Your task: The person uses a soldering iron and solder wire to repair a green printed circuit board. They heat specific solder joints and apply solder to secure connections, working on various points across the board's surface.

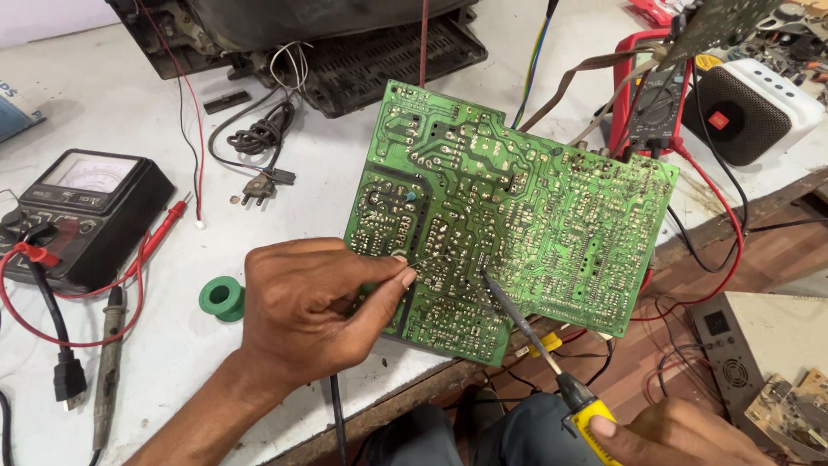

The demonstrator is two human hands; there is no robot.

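My left hand (315,315) pinches a thin strand of solder wire (424,260) between thumb and forefinger, its end out over the green circuit board (517,224). My right hand (681,436) has a closed grip on the yellow-handled soldering iron (552,362), tip touching the board just right of the wire. Left of my left grip sits a green solder spool (222,299) on the bench (112,95), with the black analog meter (86,211) beyond it.

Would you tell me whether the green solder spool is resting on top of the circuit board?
No, the green solder spool sits on the white table left of the left hand, clear of the circuit board.
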